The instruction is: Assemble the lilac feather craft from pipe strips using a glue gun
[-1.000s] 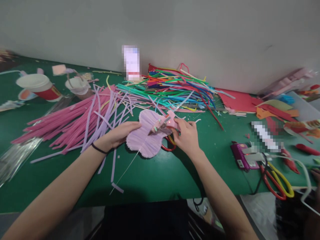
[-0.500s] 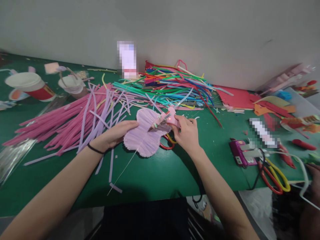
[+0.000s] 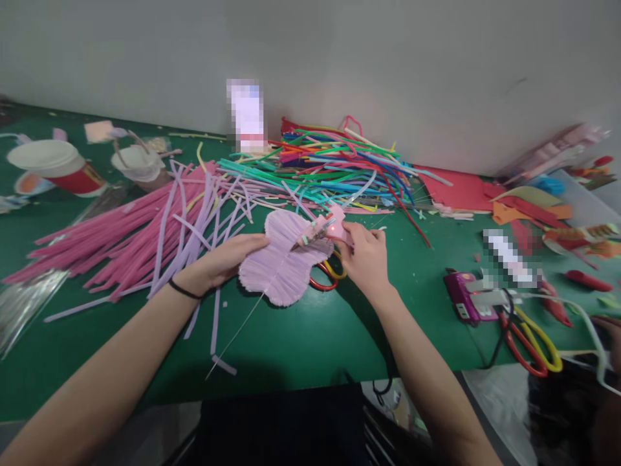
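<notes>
My left hand [image 3: 226, 259] grips the left edge of a lilac petal-shaped piece [image 3: 281, 259] made of fuzzy stems, held just above the green table [image 3: 301, 336]. A thin wire [image 3: 237, 340] runs from its middle down toward me. My right hand [image 3: 366, 255] is closed round a small pink glue gun [image 3: 325, 231] with a red light, its nozzle resting on the piece's upper right part. Red and yellow scissors [image 3: 327, 275] lie partly hidden under the piece.
Pink and lilac stems [image 3: 130, 239] lie at the left, a multicoloured stem pile [image 3: 330, 168] behind. Two paper cups [image 3: 58, 165] stand far left. A purple glue gun [image 3: 468, 298], more scissors [image 3: 533, 340] and red and orange sheets [image 3: 485, 194] sit right. Another person's hand [image 3: 612, 333] shows at the right edge.
The view has shifted a little. Both hands stay on the lilac piece, and the glue gun nozzle has crept slightly along its upper right part.
</notes>
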`<state>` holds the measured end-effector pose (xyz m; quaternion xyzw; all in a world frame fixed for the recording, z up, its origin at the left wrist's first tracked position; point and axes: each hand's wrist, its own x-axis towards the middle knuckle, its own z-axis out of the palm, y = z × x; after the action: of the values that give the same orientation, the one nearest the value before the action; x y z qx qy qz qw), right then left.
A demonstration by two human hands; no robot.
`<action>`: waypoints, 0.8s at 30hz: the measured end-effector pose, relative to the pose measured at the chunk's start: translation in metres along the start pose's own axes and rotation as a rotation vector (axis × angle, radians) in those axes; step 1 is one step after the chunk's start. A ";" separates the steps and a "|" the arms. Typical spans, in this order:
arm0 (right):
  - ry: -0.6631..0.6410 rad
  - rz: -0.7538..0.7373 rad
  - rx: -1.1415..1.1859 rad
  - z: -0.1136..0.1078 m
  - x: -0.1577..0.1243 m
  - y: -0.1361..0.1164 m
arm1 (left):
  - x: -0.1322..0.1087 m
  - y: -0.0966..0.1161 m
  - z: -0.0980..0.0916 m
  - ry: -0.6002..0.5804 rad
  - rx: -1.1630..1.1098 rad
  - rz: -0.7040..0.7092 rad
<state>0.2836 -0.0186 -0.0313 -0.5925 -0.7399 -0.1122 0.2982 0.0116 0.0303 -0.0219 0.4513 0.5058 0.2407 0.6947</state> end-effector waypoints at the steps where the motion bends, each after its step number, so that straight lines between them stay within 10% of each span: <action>1: 0.006 -0.003 -0.004 0.000 0.000 0.001 | 0.000 0.000 0.000 0.000 0.001 0.003; 24: 0.069 -0.036 -0.110 -0.005 0.002 0.005 | -0.001 0.001 -0.001 -0.063 0.047 0.009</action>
<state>0.2893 -0.0185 -0.0275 -0.5905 -0.7323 -0.1781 0.2886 0.0104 0.0307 -0.0206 0.4771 0.4873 0.2176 0.6983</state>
